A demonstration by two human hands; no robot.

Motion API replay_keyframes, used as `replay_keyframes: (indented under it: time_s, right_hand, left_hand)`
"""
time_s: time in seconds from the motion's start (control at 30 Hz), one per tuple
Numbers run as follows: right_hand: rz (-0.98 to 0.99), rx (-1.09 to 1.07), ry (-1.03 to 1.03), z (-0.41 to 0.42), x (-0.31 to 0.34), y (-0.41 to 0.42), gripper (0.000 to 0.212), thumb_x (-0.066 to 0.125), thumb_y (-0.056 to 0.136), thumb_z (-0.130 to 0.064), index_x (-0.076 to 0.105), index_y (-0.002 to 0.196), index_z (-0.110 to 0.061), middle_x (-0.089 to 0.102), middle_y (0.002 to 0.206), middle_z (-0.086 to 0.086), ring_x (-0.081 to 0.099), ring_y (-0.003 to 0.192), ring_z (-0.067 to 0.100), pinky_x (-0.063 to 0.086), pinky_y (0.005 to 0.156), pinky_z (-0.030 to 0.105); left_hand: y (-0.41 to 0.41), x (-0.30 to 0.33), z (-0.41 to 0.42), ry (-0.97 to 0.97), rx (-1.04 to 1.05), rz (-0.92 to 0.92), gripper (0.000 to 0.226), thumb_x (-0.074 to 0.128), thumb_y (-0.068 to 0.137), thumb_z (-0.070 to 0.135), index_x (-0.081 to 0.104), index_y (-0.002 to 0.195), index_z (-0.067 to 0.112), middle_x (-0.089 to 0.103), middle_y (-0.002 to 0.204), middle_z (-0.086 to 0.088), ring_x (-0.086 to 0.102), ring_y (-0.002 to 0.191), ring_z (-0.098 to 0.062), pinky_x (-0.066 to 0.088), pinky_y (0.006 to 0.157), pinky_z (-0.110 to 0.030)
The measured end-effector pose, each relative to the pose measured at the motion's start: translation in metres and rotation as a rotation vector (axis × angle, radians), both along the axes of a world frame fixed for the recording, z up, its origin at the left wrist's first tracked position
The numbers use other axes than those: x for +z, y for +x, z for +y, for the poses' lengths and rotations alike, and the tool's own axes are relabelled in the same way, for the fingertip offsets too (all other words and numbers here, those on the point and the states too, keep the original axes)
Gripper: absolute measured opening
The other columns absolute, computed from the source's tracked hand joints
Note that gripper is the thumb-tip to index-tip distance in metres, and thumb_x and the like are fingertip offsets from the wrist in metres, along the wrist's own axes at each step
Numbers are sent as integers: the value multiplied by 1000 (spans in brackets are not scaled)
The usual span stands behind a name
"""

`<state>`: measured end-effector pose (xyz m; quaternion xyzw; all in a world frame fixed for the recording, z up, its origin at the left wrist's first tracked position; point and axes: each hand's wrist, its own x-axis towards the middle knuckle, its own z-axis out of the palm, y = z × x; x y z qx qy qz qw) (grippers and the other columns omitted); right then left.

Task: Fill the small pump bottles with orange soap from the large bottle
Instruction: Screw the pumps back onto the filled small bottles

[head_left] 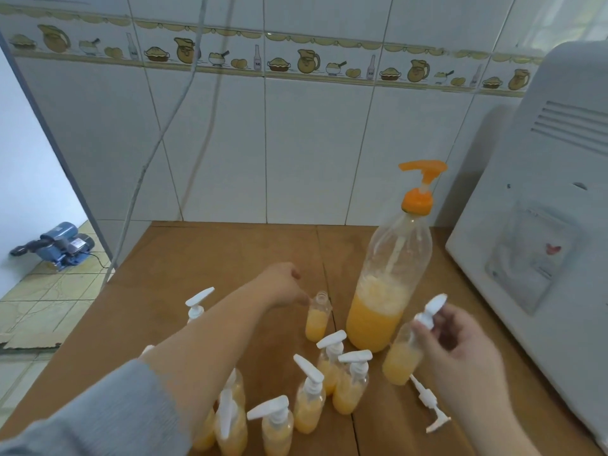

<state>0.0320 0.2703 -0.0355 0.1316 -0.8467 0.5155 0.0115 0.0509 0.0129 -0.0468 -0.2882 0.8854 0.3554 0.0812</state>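
Observation:
The large clear bottle [388, 291] with an orange pump stands on the wooden table [197, 258], about a third full of orange soap. Just left of it stands an uncapped small bottle [317, 319], partly filled; my left hand [283, 284] pinches its neck. My right hand [457, 340] holds a filled small bottle [401, 357] tilted, fingers on its white pump head. A loose white pump [429, 403] lies on the table below it. Several capped, filled small bottles [348, 380] stand in the foreground.
A white appliance [543, 225] fills the right side, close to the large bottle. A tiled wall [296, 143] backs the table, with cables hanging at the left. A blue water pump [59, 245] sits on the floor far left.

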Motion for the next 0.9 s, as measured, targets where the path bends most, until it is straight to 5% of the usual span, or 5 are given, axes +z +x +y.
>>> replay_keyframes:
  time_s: [0.27, 0.4, 0.53, 0.67, 0.9]
  right_hand:
    - [-167, 169, 89, -5, -57, 5, 34, 67, 86, -15, 53, 107, -38, 64, 90, -15, 58, 83, 0, 40, 64, 4]
    - [-167, 247, 221, 5, -51, -6, 50, 75, 78, -10, 51, 109, -41, 61, 99, -18, 54, 88, -3, 39, 66, 4]
    - [-144, 41, 458, 28, -56, -23, 48, 69, 83, -20, 53, 127, -27, 58, 113, -8, 53, 102, 6, 41, 80, 16]
    - [-315, -29, 868, 41, -91, -22, 48, 61, 79, -47, 52, 121, -25, 54, 109, 0, 53, 106, 21, 46, 87, 31]
    - [-295, -120, 754, 44, -122, -13, 59, 65, 80, -50, 47, 132, -27, 51, 119, 0, 50, 115, 21, 40, 92, 34]
  left_hand:
    - [-17, -25, 8, 80, -123, -273, 77, 77, 76, 21, 37, 142, 29, 50, 132, -2, 56, 106, -22, 54, 88, -33]
    - [-23, -34, 17, 125, -106, -251, 68, 74, 79, 16, 42, 138, 26, 61, 105, -7, 64, 84, -22, 55, 77, -32]
    - [-26, -36, 24, 125, -117, -191, 59, 73, 81, 15, 49, 134, 23, 59, 95, -5, 61, 73, -22, 52, 69, -32]
    - [-26, -37, 25, 146, -70, -105, 55, 75, 80, 15, 51, 130, 15, 53, 105, 0, 59, 82, -17, 52, 74, -28]
    - [-18, -15, 6, 97, 55, 95, 53, 76, 78, 26, 54, 125, 12, 55, 111, -3, 59, 105, -24, 52, 92, -39]
